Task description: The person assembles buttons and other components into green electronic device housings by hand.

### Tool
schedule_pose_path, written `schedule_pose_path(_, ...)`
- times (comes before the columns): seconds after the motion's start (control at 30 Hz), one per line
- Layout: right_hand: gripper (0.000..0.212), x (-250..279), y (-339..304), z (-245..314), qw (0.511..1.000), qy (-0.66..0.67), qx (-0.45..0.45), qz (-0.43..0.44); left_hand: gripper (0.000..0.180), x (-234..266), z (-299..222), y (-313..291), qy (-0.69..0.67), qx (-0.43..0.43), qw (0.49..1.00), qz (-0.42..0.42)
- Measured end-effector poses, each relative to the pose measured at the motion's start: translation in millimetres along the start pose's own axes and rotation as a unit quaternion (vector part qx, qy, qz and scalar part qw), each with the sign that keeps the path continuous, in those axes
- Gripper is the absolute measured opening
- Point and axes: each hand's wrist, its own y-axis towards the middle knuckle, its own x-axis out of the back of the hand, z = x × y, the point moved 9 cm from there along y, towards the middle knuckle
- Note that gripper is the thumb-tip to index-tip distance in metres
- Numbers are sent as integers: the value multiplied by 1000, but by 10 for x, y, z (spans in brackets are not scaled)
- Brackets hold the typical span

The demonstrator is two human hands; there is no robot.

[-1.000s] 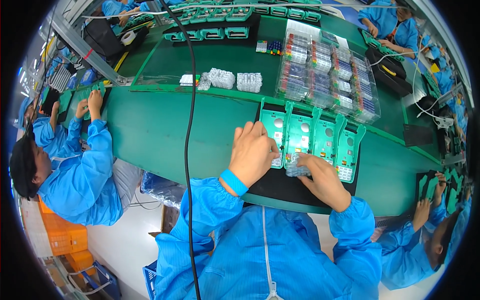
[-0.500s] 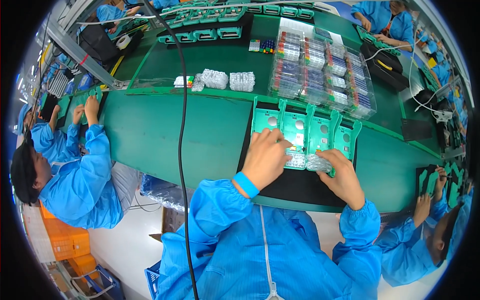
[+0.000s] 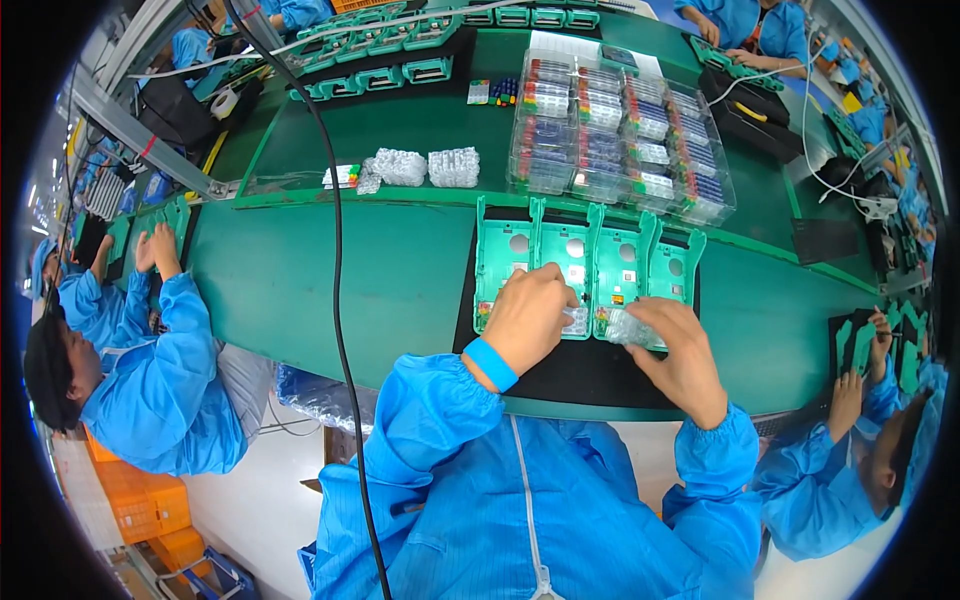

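The left hand (image 3: 528, 318) is curled, fingers bent down onto a small clear plastic piece (image 3: 576, 320) at the lower end of a green tray (image 3: 566, 262); whether it pinches the piece cannot be told. The right hand (image 3: 678, 352) is half closed around a crumpled clear bag (image 3: 628, 326), pressing it against the near edge of the next tray.

Four green trays lie side by side on a black mat (image 3: 590, 372), their long sides running away from the person. Beyond them on the green table (image 3: 390, 270) stands a block of clear boxes (image 3: 620, 140) with coloured parts, and to its left two small clear packs (image 3: 430, 166). A black cable (image 3: 335, 270) hangs across the table on the left.
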Motion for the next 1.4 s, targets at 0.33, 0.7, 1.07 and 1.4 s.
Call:
schedule_pose_path(0.33, 52, -28, -129, 52, 996, -31, 58, 64, 9, -37, 33, 38, 108, 12, 994, -1)
schedule_pose_path(0.7, 51, -24, 42, -58, 997, -34, 58, 35, 11, -137, 1, 147, 201, -1, 978, 57)
schedule_pose_path(1.07, 52, 220, 51, -464, 998, 34, -43, -6, 27, -309, -376, 278, 15, -55, 997, 50)
schedule_pose_path(1.4, 51, 258, -304, -702, 994, 26, -96, 46, 16, -527, -411, 363, 13, -55, 996, 72)
